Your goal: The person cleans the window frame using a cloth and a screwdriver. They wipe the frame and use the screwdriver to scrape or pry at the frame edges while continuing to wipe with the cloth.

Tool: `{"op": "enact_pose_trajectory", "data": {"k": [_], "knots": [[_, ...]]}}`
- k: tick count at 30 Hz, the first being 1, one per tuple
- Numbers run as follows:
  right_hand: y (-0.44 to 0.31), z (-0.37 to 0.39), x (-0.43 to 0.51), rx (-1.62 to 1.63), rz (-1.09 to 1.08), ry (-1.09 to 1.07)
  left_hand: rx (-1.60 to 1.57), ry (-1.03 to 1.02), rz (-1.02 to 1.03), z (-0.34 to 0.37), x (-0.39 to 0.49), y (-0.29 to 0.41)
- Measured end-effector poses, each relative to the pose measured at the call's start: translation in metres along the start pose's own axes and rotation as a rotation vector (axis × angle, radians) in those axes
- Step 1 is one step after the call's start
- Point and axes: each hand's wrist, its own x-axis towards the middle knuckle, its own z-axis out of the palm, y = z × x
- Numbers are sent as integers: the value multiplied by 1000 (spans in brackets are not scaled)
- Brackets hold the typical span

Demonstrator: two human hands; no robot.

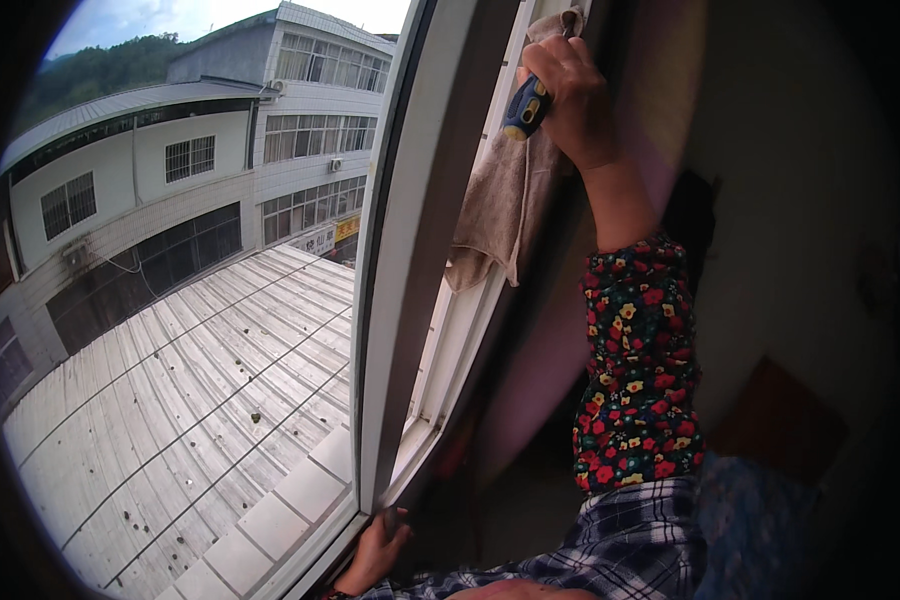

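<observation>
My right hand [574,94] grips the blue and yellow handle [526,109] of a hand tool, probably a screwdriver. Its tip end is covered by a brown cloth [504,199], bunched above my knuckles and hanging down below the hand. The cloth lies along the white track of the window frame [450,360]. At the bottom, my left hand [375,551] is at the lower corner of the sliding window sash [401,300]. Its fingers are curled and blurred, so whether it holds anything is unclear.
Outside, below the window, a ribbed metal roof [217,390] with dark wires extends beyond a tiled ledge [270,525]. White buildings [195,150] stand behind it. A pinkish curtain or cloth [540,375] hangs inside beside the frame. The room on the right is dark.
</observation>
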Motion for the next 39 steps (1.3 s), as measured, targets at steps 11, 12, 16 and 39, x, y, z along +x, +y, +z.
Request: {"op": "enact_pose_trajectory", "data": {"k": [11, 12, 16, 39], "knots": [[-45, -7, 21, 422, 387, 101, 4, -32, 3, -21, -11, -13], [-62, -14, 6, 425, 361, 82, 57, -36, 27, -23, -11, -16], [-122, -39, -55, 435, 217, -93, 47, -26, -62, -27, -14, -27], [-203, -61, -105, 672, 557, -76, 33, 13, -111, -15, -54, -7]]}}
